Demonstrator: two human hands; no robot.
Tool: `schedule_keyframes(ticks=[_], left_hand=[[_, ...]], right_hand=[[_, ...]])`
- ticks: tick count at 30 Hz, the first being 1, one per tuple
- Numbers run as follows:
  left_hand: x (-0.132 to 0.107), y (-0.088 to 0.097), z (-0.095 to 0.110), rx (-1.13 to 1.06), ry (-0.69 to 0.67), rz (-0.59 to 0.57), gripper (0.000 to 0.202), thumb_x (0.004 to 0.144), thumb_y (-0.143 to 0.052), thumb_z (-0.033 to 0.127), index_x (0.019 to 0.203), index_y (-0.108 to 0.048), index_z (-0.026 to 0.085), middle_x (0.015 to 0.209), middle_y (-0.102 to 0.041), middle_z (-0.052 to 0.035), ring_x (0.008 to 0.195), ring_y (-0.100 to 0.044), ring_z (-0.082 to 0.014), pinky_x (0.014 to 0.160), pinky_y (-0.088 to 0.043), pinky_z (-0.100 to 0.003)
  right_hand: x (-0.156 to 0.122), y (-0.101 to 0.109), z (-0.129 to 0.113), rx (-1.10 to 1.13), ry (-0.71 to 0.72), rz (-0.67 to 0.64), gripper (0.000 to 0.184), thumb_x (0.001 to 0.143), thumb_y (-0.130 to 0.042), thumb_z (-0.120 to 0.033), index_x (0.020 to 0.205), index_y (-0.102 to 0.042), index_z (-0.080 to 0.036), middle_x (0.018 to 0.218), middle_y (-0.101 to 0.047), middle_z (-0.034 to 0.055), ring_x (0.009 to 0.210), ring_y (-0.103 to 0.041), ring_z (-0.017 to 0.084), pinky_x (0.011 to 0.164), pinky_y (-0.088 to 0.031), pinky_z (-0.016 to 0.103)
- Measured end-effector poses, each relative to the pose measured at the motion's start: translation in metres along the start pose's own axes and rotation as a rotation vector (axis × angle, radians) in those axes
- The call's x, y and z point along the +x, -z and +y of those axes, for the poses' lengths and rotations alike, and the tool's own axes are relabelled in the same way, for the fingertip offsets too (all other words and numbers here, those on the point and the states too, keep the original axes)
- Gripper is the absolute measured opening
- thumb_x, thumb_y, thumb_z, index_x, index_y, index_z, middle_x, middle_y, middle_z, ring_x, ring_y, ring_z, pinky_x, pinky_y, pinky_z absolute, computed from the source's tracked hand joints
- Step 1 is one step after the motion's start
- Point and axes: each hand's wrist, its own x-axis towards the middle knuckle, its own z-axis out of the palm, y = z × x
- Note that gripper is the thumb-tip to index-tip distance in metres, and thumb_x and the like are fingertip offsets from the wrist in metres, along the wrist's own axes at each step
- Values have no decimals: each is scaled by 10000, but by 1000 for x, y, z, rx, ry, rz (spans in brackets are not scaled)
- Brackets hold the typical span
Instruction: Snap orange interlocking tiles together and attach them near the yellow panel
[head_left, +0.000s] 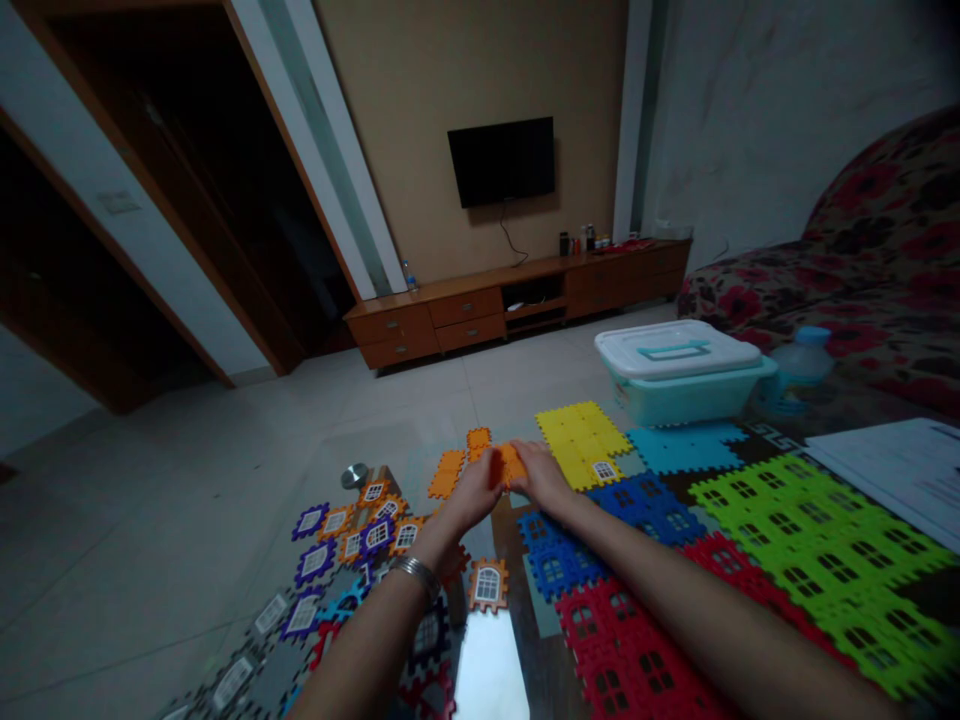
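At the far side of the table, my left hand and my right hand are closed around the sides of an orange interlocking tile. My fingers hide part of it. Further orange tiles lie just left of my left hand. Close to my right hand is a joined yellow tile sheet with one white window insert. Blue window tiles lie under my right forearm. Between my forearms is a single orange tile with a white window.
Loose purple, orange and grey tiles are scattered at left, by a round metal object. Red and lime-green sheets lie at right. Behind them stand a lidded teal box, a blue-capped bottle and papers.
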Motion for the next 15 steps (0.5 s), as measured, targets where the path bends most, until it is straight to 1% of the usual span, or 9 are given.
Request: schedule_keyframes(ticks=[2,4,6,8,10,12,13,15], left_hand=[[2,3,2,9,0,-12,522,759,-601,147,1256,-443,172,1210,-609,-126,1122,-568,-241,983,-424,-364],[5,8,3,35,13,-11,517,752,-562,90,1251,-452,168,1235,-597,-116,1140,-558,-221,998,-413,-345],[8,15,1,82,54,29,568,727,-487,7,1273,-434,155,1317,-540,-127,1222,-499,-210,1047,-364,-341],[11,23,-4,142,115,75,640,681,-435,-50,1294,-413,132,1361,-496,-149,1280,-443,-216,1075,-322,-353],[11,28,-9,197,169,72,637,651,-423,-68,1258,-446,123,1291,-554,-150,1231,-491,-224,1037,-356,-352],[10,31,-14,249,194,30,576,645,-423,-73,1172,-511,142,1180,-628,-115,1133,-562,-210,975,-400,-327],[8,33,-16,276,196,10,553,647,-420,-77,1135,-533,157,1150,-646,-94,1104,-577,-196,959,-405,-314],[5,37,-19,334,189,-20,515,669,-414,-78,1091,-556,182,1144,-653,-62,1090,-579,-173,964,-393,-301]], right_hand=[[2,7,-1,-26,17,-60,653,742,-746,-314,1323,-526,-110,1258,-584,163,1193,-492,278,1000,-360,341],[7,16,1,-50,37,-123,651,718,-763,-320,1293,-556,-97,1240,-590,180,1183,-505,294,1005,-366,358],[14,26,8,-63,44,-150,725,660,-805,-312,1296,-551,-77,1255,-572,208,1191,-504,315,1014,-368,382],[21,30,14,-66,85,-167,827,597,-845,-308,1323,-525,-71,1333,-509,229,1244,-463,330,1043,-349,396],[28,29,16,-65,171,-218,918,560,-866,-317,1368,-484,-111,1439,-407,212,1318,-387,327,1084,-310,400],[32,23,13,-66,261,-276,954,569,-863,-345,1408,-441,-179,1503,-332,169,1365,-320,321,1112,-274,418],[34,20,10,-71,295,-297,945,584,-855,-362,1416,-432,-208,1511,-322,153,1371,-308,323,1117,-264,429],[36,15,3,-99,342,-330,902,618,-832,-405,1411,-441,-226,1488,-360,153,1348,-332,340,1106,-273,452]])
